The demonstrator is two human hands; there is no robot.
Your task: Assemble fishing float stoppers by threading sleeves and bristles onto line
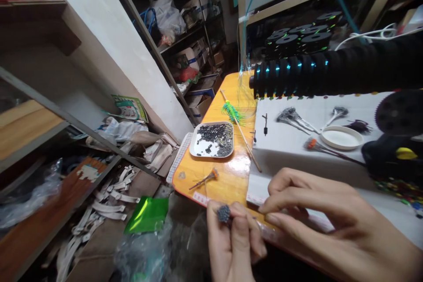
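The left hand (235,240) is gripping a grey tuft (224,214) between its fingers, fingertips pointing up and thumb bending in front. Just beside it, the right hand (324,220) is pointing its fingers leftward, thumb and index tips nearly meeting; I cannot tell whether it is grasping anything. The right hand is also blocking part of the white surface (284,161) behind it.

Left of the left hand, green foil (148,215) is lying low, with white strips (115,207) spreading farther left. Just beyond the left hand, an orange tuft (213,174) is resting on the yellow table (239,165); past that, a tray (195,152) is holding black bits (211,134). A stick (246,145) is lying right of the tray, its far part passing a green fringe (233,112).

Beyond the right hand, a plate (342,137) is sitting near 2 grey clusters (291,116). Farther on, a black tube (330,68) is crossing from the right, standing in the way of the view behind. Black discs (317,37) are sitting past it, and a white bag (168,15) is resting on a far shelf.
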